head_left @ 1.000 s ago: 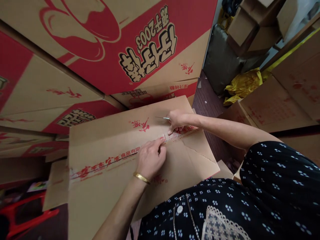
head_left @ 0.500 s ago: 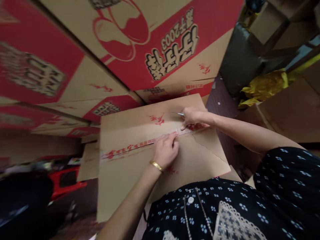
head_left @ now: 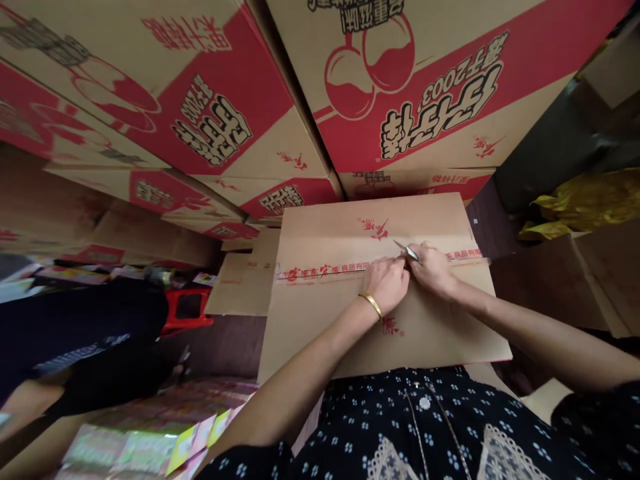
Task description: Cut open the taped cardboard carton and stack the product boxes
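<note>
A closed cardboard box (head_left: 320, 320) lies before me, with red-printed tape (head_left: 330, 271) along its top seam. My right hand (head_left: 431, 268) is wrapped round a small pointed blade (head_left: 411, 253), its tip toward the upper left above the box. Beside it, my left hand (head_left: 387, 285), with a gold bracelet on the wrist, rests on the tape with its fingers curled together. Whether anything lies under those fingertips is hidden. The two hands meet near the middle of the seam.
Large red-printed cartons (head_left: 425, 87) are stacked behind the box. A red plastic stool (head_left: 187, 310) and a person in dark clothes (head_left: 85, 333) are at the left. Colourful packets (head_left: 125, 450) lie at the lower left; yellow wrapping (head_left: 590, 200) is at the right.
The view has shifted, bringing more of the left side in. My right hand has moved in toward my left hand, and its fingers no longer press the tape at the right end.
</note>
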{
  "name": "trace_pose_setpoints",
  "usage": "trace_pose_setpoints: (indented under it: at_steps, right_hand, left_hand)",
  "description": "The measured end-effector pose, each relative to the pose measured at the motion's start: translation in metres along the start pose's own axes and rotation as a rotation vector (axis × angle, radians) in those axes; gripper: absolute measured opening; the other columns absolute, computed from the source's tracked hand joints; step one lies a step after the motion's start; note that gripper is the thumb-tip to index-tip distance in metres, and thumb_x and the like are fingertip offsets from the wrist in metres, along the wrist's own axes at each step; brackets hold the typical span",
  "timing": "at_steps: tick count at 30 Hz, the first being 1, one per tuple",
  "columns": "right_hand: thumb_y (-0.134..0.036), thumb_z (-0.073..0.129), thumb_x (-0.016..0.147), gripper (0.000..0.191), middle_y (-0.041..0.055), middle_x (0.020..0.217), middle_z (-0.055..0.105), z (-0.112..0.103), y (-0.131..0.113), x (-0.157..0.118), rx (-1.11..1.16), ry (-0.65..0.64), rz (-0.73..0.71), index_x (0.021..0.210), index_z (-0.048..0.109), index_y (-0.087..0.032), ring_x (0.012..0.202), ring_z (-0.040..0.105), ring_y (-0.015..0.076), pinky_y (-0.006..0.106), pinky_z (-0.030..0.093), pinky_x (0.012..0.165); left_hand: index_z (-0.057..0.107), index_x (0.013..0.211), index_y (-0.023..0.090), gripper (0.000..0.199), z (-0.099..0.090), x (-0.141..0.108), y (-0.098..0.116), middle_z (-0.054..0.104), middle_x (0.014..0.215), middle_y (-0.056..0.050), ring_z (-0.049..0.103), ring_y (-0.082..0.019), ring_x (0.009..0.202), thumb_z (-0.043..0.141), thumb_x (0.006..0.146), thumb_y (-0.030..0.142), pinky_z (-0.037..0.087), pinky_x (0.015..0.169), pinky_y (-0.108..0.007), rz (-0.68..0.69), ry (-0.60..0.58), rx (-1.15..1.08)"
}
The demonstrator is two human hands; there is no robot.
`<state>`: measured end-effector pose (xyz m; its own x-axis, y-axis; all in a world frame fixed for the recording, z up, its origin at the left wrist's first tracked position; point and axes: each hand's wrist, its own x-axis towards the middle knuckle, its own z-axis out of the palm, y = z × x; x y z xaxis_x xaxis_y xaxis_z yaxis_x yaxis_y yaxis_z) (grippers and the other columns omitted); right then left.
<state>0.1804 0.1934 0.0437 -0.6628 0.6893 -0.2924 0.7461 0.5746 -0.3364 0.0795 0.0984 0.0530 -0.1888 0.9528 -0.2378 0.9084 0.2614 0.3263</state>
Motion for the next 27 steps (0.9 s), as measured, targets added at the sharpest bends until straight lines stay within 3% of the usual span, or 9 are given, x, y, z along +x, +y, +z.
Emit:
trace_pose_setpoints:
  at_steps: [6, 10, 15, 18, 27]
  right_hand:
    - [-0.022, 0.039, 0.102, 0.030, 0.0082, 0.107, 0.072, 0.007, -0.008, -0.010, 0.000, 0.098, 0.103, 0.116, 0.066, -0.019, 0.097, 0.067, 0.0200, 0.026, 0.039, 0.076]
    - [-0.026, 0.038, 0.104, 0.032, 0.0080, 0.102, 0.074, -0.013, 0.006, 0.005, -0.045, 0.035, 0.087, 0.115, 0.067, -0.017, 0.090, 0.067, 0.0185, 0.025, 0.037, 0.072]
    - [-0.025, 0.048, 0.099, 0.026, 0.0048, 0.089, 0.076, -0.028, 0.027, 0.028, -0.077, -0.098, -0.066, 0.106, 0.071, -0.016, 0.080, 0.066, 0.0151, 0.024, 0.033, 0.064]
    - [-0.020, 0.055, 0.093, 0.024, 0.0054, 0.090, 0.077, -0.031, 0.026, 0.033, -0.112, -0.117, -0.087, 0.109, 0.072, -0.016, 0.079, 0.066, 0.0159, 0.025, 0.030, 0.058]
    - [-0.028, 0.044, 0.102, 0.037, 0.0085, 0.085, 0.076, -0.035, 0.019, 0.029, -0.047, -0.153, -0.105, 0.092, 0.076, -0.011, 0.062, 0.062, 0.0129, 0.024, 0.032, 0.054]
  left_hand:
    - [0.069, 0.112, 0.015, 0.033, -0.006, -0.004, -0.003, 0.074, 0.111, -0.013, 0.069, -0.027, 0.104, 0.042, 0.093, 0.015, 0.052, 0.093, -0.037, 0.018, -0.019, -0.039]
    - [0.069, 0.104, 0.015, 0.031, -0.006, -0.007, -0.006, 0.074, 0.105, -0.014, 0.069, -0.029, 0.102, 0.040, 0.092, 0.015, 0.053, 0.088, -0.039, 0.040, -0.031, 0.012]
    - [0.069, 0.101, 0.014, 0.032, -0.004, -0.010, -0.003, 0.074, 0.101, -0.016, 0.069, -0.030, 0.098, 0.038, 0.090, 0.013, 0.052, 0.085, -0.038, 0.051, -0.011, 0.055]
    - [0.069, 0.102, 0.014, 0.033, -0.004, -0.014, -0.001, 0.074, 0.100, -0.017, 0.069, -0.030, 0.098, 0.038, 0.090, 0.013, 0.051, 0.085, -0.037, 0.050, 0.007, 0.092]
    - [0.068, 0.105, 0.016, 0.036, -0.005, -0.022, 0.008, 0.074, 0.106, -0.014, 0.068, -0.029, 0.103, 0.035, 0.091, 0.012, 0.048, 0.086, -0.034, 0.017, 0.032, 0.154]
